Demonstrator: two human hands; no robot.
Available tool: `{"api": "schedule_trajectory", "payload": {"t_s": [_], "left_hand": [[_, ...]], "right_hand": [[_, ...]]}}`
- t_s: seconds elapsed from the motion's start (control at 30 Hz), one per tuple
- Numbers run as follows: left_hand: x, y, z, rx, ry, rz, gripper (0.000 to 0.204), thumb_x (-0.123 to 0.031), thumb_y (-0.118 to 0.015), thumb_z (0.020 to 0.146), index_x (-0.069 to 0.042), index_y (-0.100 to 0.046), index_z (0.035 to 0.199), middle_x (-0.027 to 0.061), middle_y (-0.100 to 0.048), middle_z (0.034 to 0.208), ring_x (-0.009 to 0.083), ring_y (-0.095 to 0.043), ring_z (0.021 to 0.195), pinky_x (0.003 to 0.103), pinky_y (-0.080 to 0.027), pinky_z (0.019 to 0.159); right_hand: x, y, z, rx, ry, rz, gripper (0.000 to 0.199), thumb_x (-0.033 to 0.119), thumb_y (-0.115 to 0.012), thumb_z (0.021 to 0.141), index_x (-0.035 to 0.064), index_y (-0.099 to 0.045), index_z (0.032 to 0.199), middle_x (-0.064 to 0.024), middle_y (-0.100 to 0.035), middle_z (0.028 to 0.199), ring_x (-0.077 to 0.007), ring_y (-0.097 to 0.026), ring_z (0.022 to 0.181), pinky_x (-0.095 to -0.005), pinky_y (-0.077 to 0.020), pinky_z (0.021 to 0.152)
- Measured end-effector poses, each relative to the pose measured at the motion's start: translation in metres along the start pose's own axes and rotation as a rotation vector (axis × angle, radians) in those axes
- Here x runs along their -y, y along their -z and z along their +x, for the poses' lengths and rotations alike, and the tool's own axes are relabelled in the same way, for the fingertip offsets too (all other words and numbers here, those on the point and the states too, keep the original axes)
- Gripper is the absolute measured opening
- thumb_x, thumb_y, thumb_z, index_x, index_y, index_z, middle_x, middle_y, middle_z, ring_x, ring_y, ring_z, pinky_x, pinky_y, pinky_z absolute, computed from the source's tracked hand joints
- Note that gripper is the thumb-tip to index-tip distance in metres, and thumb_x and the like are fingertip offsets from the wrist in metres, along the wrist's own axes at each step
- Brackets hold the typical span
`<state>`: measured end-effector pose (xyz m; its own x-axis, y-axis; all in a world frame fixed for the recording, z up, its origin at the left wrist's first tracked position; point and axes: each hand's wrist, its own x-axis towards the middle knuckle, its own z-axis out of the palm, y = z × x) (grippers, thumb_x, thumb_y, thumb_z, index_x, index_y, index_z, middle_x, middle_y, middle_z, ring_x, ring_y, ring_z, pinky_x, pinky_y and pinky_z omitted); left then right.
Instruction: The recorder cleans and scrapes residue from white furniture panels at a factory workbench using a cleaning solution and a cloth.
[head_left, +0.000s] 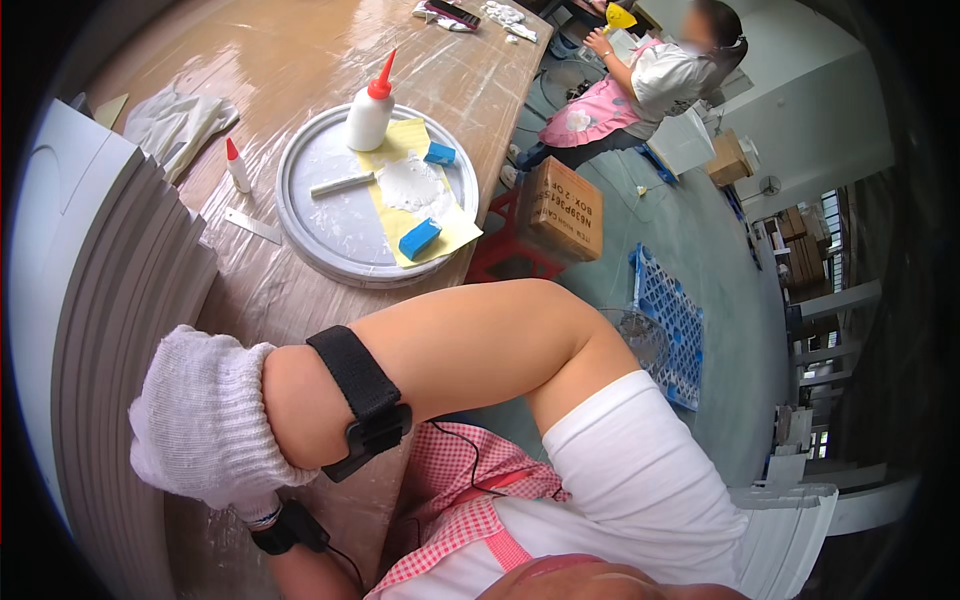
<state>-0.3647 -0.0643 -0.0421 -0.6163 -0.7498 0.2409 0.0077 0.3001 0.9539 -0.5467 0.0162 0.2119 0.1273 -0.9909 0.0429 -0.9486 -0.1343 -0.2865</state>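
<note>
Seemingly underway: white paste (412, 187) lies on a yellow sheet (456, 230) beyond the gloved right hand (205, 420), with pale panels (110, 300) stacked beside that hand. Whether it or the mostly hidden left hand (252, 506) grips anything, or how many panels remain, I cannot tell.

Pale grey panels (110, 290) stacked tightly together

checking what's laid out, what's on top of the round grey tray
The round grey tray holds a yellow sheet with white material, two blue blocks, a pale stick and a red-nozzled white bottle. The surface under the sheet is hidden.
</note>
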Motion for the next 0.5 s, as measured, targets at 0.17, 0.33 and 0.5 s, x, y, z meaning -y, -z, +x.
{"api": "schedule_trajectory", "payload": {"t_s": [0.17, 0.33, 0.5], "left_hand": [[-0.017, -0.021, 0.005, 0.005, 0.065, -0.11, 0.068, -0.018, -0.08, 0.084, -0.003, -0.049, 0.142, 0.0155, -0.059, 0.134, 0.0305, -0.055, 0.125, 0.042, -0.044, 0.108], [-0.007, -0.008, 0.02, 0.02, 0.109, -0.238, 0.068, -0.016, -0.08, 0.084, -0.002, -0.048, 0.142, 0.0151, -0.058, 0.135, 0.0298, -0.055, 0.126, 0.042, -0.044, 0.108], [-0.016, -0.019, 0.025, 0.028, 0.156, -0.384, 0.068, -0.015, -0.08, 0.084, -0.002, -0.048, 0.142, 0.0147, -0.057, 0.136, 0.029, -0.055, 0.126, 0.043, -0.044, 0.108]], "right_hand": [[0.0, -0.105, 0.017, -0.297, -0.1, -0.071, 0.023, 0.028, -0.075, 0.071, 0.0123, -0.078, 0.088, -0.0089, -0.072, 0.074, -0.0315, -0.071, 0.073, -0.0489, -0.0537, 0.067], [0.012, -0.02, 0.003, -0.141, -0.18, 0.081, 0.029, 0.027, -0.074, 0.073, 0.0065, -0.075, 0.092, -0.0127, -0.072, 0.074, -0.0326, -0.072, 0.07, -0.0461, -0.0554, 0.062], [0.018, -0.02, -0.008, -0.209, -0.298, 0.108, 0.031, 0.034, -0.075, 0.078, 0.0038, -0.068, 0.084, -0.0137, -0.068, 0.071, -0.0312, -0.07, 0.065, -0.0438, -0.0534, 0.058]]}}
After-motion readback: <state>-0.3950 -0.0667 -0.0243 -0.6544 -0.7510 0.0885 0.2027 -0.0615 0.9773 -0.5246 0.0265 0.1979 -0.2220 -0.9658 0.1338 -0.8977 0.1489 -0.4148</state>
